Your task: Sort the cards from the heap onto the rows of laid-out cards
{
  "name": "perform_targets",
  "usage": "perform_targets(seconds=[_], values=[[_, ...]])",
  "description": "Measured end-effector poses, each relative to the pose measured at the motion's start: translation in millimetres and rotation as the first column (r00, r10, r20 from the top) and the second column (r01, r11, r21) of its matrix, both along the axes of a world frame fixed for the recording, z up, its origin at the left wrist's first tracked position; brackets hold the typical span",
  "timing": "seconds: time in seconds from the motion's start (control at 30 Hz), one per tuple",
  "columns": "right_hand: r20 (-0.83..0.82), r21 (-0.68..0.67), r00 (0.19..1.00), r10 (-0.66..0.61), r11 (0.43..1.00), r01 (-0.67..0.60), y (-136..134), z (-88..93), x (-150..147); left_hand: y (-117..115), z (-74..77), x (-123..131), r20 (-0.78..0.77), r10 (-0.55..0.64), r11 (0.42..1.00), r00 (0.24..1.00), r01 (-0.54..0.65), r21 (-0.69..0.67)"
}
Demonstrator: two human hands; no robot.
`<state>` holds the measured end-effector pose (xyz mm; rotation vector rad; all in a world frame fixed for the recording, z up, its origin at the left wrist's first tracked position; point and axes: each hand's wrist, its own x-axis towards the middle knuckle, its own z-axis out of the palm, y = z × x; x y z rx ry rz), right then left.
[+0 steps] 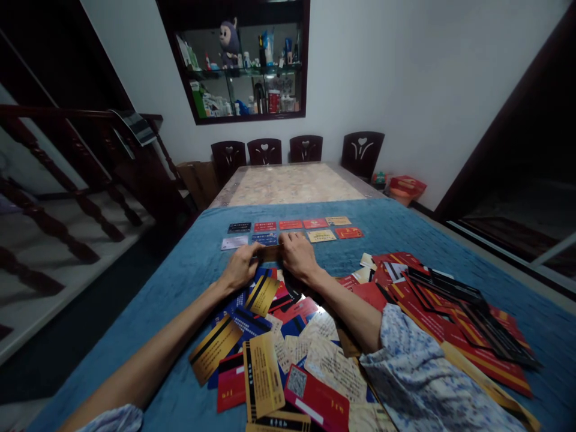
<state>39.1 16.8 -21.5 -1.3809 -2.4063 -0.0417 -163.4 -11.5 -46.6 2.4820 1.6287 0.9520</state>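
Note:
Between my two hands is a brownish-gold card [270, 253], gripped at its left end by my left hand [242, 266] and at its right end by my right hand [297, 255]. The fingers of both hands are closed on it. Just beyond them lie two rows of cards, among them a black card [239, 228], a lavender card [234, 242], a blue card [264, 239] and a cream card [321, 236]. My hands partly cover the nearer row. Below my hands spreads a loose heap of mixed cards, with a gold card [263, 375] and a red card [317, 397] on top.
A blue cloth [180, 282] covers the near part of the table. Right of my right forearm lies a pile of red and black card sleeves [450, 318]. Several dark chairs [362, 153] stand at the far end. A wooden railing [67, 114] is on the left.

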Motion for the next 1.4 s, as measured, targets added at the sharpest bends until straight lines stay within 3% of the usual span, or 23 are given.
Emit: perform_targets(seconds=[0.2,0.57,0.83,1.03,1.23,1.4], values=[[0.044,-0.101,0.998,-0.042,0.994,0.046,-2,0.0,-1,1,-3.7,1,-0.013,-0.002,0.997,1.000,0.002,-0.075],[0.055,-0.169,0.998,-0.008,0.985,0.018,-4,6.6,-3,5,-2.3,5,-0.085,-0.001,0.999,0.996,-0.004,-0.052],[0.040,-0.164,0.999,-0.003,0.986,0.009,4,26.5,-2,9,21.6,13,-0.054,0.031,0.999,0.998,-0.031,-0.010],[-0.005,-0.140,1.000,0.024,0.990,-0.025,14,43.4,14,17,40.8,29,-0.051,0.035,0.999,0.998,-0.035,-0.003],[-0.035,-0.079,0.998,0.051,0.995,-0.054,31,39.7,40,32,49.4,54,-0.045,-0.001,0.999,0.999,-0.001,-0.045],[-0.063,-0.037,0.998,0.029,0.999,-0.032,45,34.1,52,50,45.9,62,-0.017,-0.056,0.995,0.998,0.055,-0.079]])
